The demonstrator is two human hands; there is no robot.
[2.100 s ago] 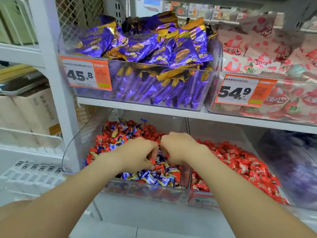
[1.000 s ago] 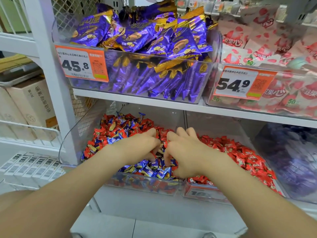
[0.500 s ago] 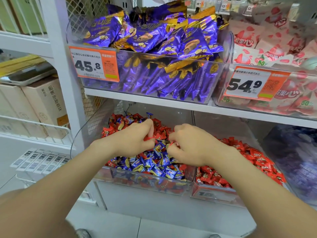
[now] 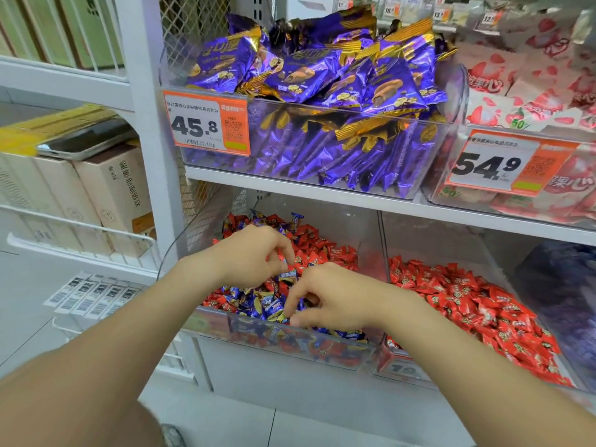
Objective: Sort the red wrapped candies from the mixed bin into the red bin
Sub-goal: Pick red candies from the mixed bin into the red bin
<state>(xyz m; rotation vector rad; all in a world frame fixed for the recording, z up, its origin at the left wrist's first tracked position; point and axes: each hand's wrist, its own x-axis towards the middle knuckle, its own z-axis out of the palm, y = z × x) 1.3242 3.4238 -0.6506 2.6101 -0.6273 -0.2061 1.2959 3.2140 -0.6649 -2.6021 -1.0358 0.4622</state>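
Note:
The mixed bin (image 4: 322,345) is a clear tub on the lower shelf, full of red candies (image 4: 325,253) and blue candies (image 4: 258,304). To its right, the red bin (image 4: 404,366) holds only red wrapped candies (image 4: 467,304). My left hand (image 4: 251,258) hovers over the middle of the mixed pile with its fingers curled, and a red wrapper shows between the fingertips. My right hand (image 4: 335,296) is lower, near the tub's front wall. Its thumb and forefinger pinch into the candies there, but the wrapper they hold is hidden.
The shelf above carries a clear tub of purple snack bags (image 4: 322,91) with a 45.8 price tag (image 4: 206,124), and pink packs behind a 54.9 tag (image 4: 503,166). A white shelf post (image 4: 151,140) stands to the left, with boxes (image 4: 109,195) beyond it.
My right hand has dropped from the middle of the pile to the front of the mixed bin. My left hand stays above the pile, and the camera has shifted slightly.

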